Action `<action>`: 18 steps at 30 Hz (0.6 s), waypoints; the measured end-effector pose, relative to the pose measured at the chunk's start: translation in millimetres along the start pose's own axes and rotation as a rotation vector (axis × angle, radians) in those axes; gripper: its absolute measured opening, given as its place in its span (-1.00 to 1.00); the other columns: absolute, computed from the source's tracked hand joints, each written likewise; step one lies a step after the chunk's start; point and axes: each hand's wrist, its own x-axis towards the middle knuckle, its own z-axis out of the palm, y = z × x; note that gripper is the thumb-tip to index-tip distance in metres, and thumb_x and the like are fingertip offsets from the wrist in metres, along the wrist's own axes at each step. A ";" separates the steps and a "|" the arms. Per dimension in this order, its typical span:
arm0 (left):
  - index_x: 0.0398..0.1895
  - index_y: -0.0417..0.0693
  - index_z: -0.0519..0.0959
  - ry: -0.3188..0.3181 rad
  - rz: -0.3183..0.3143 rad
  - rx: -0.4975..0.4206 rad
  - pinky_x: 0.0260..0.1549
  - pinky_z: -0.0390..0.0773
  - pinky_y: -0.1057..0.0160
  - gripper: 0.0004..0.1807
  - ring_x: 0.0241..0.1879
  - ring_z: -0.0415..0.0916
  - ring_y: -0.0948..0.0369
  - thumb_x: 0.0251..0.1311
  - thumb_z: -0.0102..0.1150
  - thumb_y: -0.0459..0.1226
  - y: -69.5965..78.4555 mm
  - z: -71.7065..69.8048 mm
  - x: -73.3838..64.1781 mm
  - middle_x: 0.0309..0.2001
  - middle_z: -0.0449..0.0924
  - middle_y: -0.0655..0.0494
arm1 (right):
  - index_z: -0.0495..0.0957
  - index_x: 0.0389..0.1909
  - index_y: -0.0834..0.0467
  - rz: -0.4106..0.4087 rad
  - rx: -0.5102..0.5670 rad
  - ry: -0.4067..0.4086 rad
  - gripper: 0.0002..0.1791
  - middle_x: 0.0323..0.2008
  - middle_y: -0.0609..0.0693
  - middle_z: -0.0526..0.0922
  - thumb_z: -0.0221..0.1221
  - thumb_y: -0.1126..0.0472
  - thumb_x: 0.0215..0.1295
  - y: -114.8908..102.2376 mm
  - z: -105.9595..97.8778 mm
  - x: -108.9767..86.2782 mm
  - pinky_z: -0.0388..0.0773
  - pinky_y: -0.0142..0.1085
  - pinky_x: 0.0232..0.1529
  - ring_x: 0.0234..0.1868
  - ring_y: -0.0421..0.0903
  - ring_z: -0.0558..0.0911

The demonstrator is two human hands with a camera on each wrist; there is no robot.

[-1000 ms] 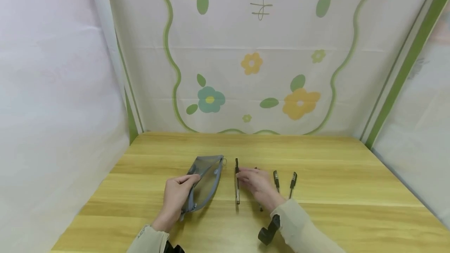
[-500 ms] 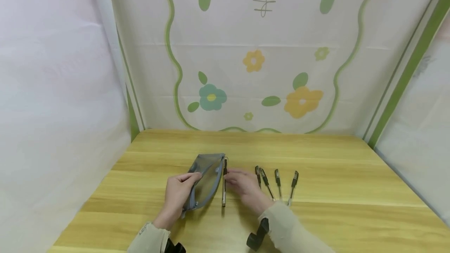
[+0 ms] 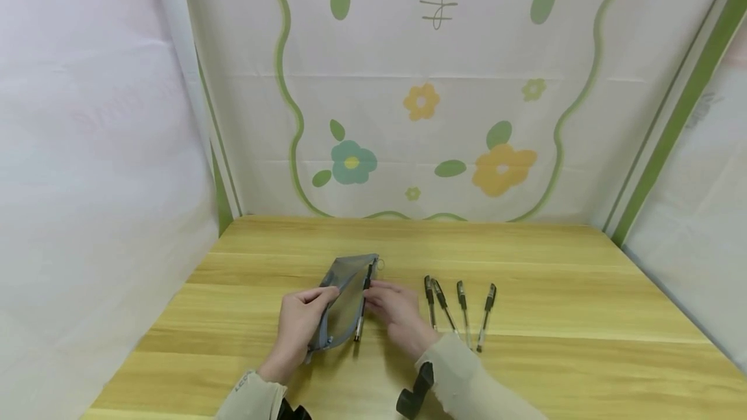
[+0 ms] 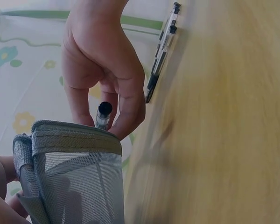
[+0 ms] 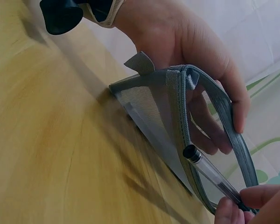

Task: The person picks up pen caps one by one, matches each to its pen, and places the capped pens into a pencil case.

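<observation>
A grey mesh zip pouch (image 3: 348, 303) is held up over the table by my left hand (image 3: 300, 323), thumb and fingers pinching one side of its mouth. The mouth gapes toward the right, as the right wrist view shows. My right hand (image 3: 398, 316) pinches a clear-barrelled pen (image 5: 215, 176) with black ends by its far part. The pen lies lengthwise along the pouch's opening, overlapping the near rim. In the left wrist view, the pen's black end (image 4: 104, 109) sticks up just beyond the pouch's edge (image 4: 79, 142). A long thin shape shows through the lower mesh.
Several similar pens lie to the right of my right hand, among them a rightmost pen (image 3: 487, 317) and a pen (image 3: 463, 306) beside it. The wooden table (image 3: 583, 374) meets a flowered cloth (image 3: 385, 115) at the back, with cloth walls on both sides.
My right hand has carried the pen leftward from beside the other pens to the pouch's mouth, where it now tilts. My left hand and the pouch have shifted slightly right.
</observation>
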 end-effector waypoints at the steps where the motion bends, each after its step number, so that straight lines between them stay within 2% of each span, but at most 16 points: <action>1: -0.37 0.04 0.69 0.000 0.000 0.002 -0.06 0.39 0.14 -0.76 -0.08 0.46 0.22 -0.09 0.31 -0.06 -0.2 0.4 -0.1 -0.28 0.62 0.19 | 0.39 0.00 0.43 0.000 0.000 0.010 -0.53 -0.04 0.33 0.46 0.19 0.51 -0.02 0.0 0.2 0.0 0.47 -0.21 -0.09 -0.09 0.14 0.52; 5: -0.38 0.05 0.69 0.003 -0.002 0.004 -0.07 0.41 0.13 -0.76 -0.09 0.46 0.22 -0.08 0.31 -0.05 -1.3 1.2 0.0 -0.28 0.62 0.19 | 0.41 -0.02 0.43 -0.008 -0.009 0.035 -0.55 -0.07 0.32 0.48 0.20 0.51 -0.03 -0.2 1.1 -0.1 0.48 -0.21 -0.10 -0.13 0.13 0.54; 18: -0.38 0.05 0.70 0.008 0.003 0.016 -0.07 0.40 0.13 -0.80 -0.10 0.46 0.22 -0.05 0.29 -0.08 -1.8 2.8 -0.5 -0.27 0.62 0.20 | 0.43 -0.06 0.44 -0.018 -0.040 0.043 -0.57 -0.11 0.30 0.50 0.22 0.49 -0.02 -2.9 4.0 -3.2 0.48 -0.21 -0.11 -0.13 0.14 0.54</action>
